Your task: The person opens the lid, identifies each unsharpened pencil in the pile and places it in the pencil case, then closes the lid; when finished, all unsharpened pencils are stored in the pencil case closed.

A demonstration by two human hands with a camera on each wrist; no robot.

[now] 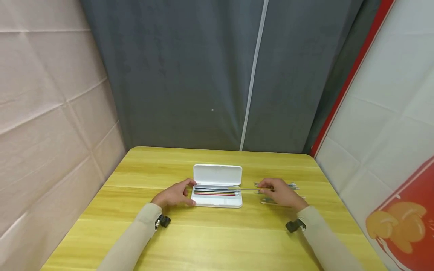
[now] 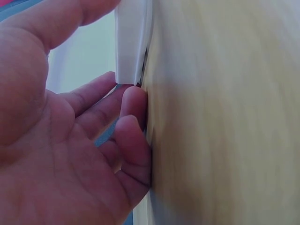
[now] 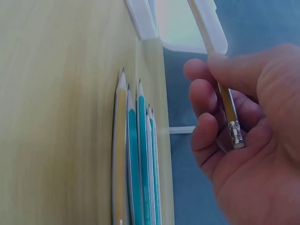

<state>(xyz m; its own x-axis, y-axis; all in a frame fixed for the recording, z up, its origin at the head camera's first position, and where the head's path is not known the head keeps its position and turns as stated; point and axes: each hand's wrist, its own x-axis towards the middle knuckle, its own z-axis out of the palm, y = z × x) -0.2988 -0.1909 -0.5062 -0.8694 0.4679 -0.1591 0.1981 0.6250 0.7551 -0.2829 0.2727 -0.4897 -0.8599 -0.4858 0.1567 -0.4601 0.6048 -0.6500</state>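
Observation:
A white pencil case (image 1: 208,202) lies on the table with its lid (image 1: 217,174) raised at the back. Several pencils (image 1: 213,193) lie lengthwise inside, dark, red and yellow among them. My left hand (image 1: 173,195) holds the case's left end, thumb near the front corner and a finger near the back one. Between thumb and fingers, my right hand (image 1: 280,193) pinches a yellow pencil (image 3: 227,101), its eraser end toward the palm. That pencil points left, its far part over the right end of the case. In the left wrist view, fingers (image 2: 133,140) curl beside the case's white edge (image 2: 131,42).
Under and beyond the right hand, several loose pencils (image 1: 292,186) lie on the wood-patterned table (image 1: 210,237). The right wrist view shows teal pencils (image 3: 143,140) and a yellow one (image 3: 120,150) among them. A grey curtain (image 1: 183,82) hangs behind the table; pale cloth walls stand at both sides.

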